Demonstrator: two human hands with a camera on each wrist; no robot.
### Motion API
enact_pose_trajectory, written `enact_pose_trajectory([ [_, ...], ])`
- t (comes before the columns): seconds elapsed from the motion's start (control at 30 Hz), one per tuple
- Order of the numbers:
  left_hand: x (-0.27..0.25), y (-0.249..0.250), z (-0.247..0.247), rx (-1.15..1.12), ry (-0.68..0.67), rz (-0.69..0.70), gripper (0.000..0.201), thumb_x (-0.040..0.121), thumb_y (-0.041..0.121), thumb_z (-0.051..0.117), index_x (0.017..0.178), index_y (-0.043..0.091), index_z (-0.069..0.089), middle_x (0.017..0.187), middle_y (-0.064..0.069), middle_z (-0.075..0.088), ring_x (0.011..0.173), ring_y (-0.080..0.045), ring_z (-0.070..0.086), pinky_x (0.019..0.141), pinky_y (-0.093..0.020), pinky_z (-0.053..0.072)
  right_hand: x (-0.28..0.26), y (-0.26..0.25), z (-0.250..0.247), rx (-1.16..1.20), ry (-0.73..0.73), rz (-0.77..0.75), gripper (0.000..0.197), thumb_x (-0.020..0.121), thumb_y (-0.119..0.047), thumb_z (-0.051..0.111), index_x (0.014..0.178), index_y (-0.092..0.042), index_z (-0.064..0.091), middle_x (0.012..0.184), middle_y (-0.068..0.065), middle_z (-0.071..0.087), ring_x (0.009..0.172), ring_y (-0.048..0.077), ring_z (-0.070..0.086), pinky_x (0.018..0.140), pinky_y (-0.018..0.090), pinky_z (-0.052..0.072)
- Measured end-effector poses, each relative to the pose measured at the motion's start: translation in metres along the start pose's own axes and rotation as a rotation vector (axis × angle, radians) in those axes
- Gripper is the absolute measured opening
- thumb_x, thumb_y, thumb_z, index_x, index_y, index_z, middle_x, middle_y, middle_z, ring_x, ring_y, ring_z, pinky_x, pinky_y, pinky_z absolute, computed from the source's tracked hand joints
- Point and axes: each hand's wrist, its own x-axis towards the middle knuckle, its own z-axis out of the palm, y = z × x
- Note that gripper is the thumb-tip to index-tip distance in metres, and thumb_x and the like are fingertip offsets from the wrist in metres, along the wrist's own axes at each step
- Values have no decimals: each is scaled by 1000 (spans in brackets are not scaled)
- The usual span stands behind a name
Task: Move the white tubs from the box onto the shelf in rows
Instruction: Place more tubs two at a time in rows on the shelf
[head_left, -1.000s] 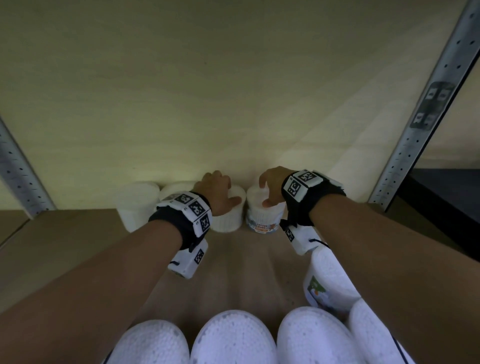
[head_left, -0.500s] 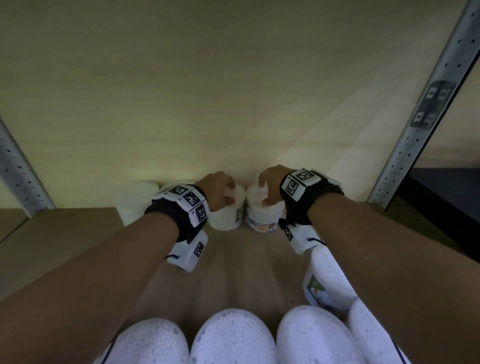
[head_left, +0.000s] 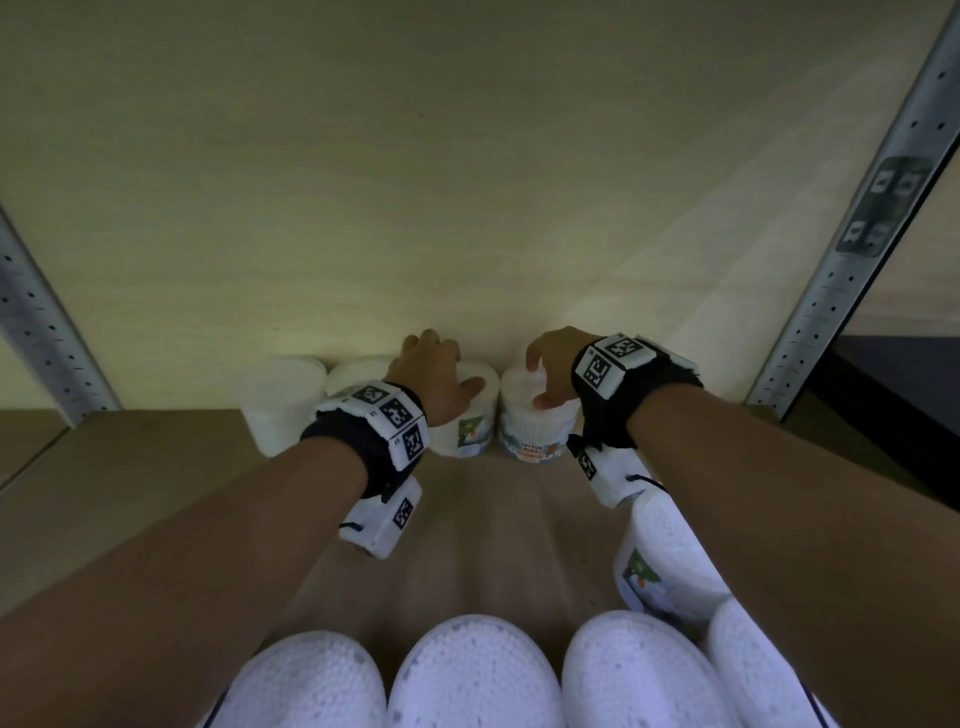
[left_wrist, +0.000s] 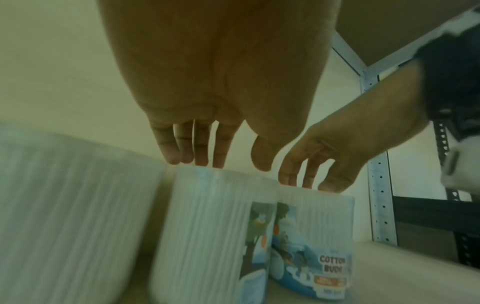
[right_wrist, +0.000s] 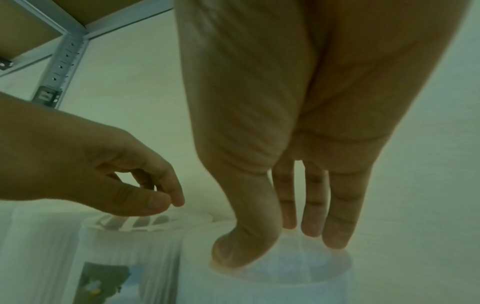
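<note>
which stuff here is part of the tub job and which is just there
Job:
- tubs on the shelf: far-left tub, second tub, left-hand tub, cotton buds tub
- near tubs
- left hand, right hand

Just there:
- shelf posts
- wrist bands

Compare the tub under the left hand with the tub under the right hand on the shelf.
The left-hand tub shows only the picture edge of its label toward the head camera; the right-hand tub shows its "COTTON BUDS" lettering. The left hand hovers over its lid; the right hand has thumb and fingertips on its lid. Both are white, ribbed, upright, side by side against the back wall.
</note>
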Motion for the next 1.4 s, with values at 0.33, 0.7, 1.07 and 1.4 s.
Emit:
enact_pose_trajectory([
  [0.33, 6, 4, 1, 65, -55, 8, 57, 89, 47, 55, 130, 9, 49, 133, -16, 42, 125, -33, 41, 102, -46, 40, 1, 1, 2, -7, 4, -7, 54, 78, -46, 71, 117, -10, 61, 120, 10, 62, 107, 31, 61, 93, 43, 52],
  [0.7, 4, 0, -14, -40, -242, 115, 52, 93, 2, 49, 142, 14, 38, 150, -10, 32, 135, -27, 38, 106, -34, 35, 3, 2, 4, -34, 16, -10, 57, 80, -45, 69, 125, -14, 54, 130, 9, 53, 116, 30, 55, 96, 39, 49],
  [1.07, 4, 9, 6, 34, 2, -18, 50, 91, 44, 51, 128, 10, 49, 132, -12, 41, 126, -32, 38, 102, -46, 40, 2, 0, 3, -9, 20, -5, 51, 80, -41, 70, 118, -8, 62, 120, 13, 63, 107, 32, 61, 92, 41, 53],
  [1.4, 11, 4, 3, 62, -93, 36, 51, 92, 40, 54, 132, 10, 46, 136, -15, 40, 126, -33, 40, 104, -45, 39, 2, 1, 5, -1, 38, -14, 52, 79, -43, 71, 118, -10, 61, 122, 12, 61, 109, 32, 60, 93, 42, 52],
])
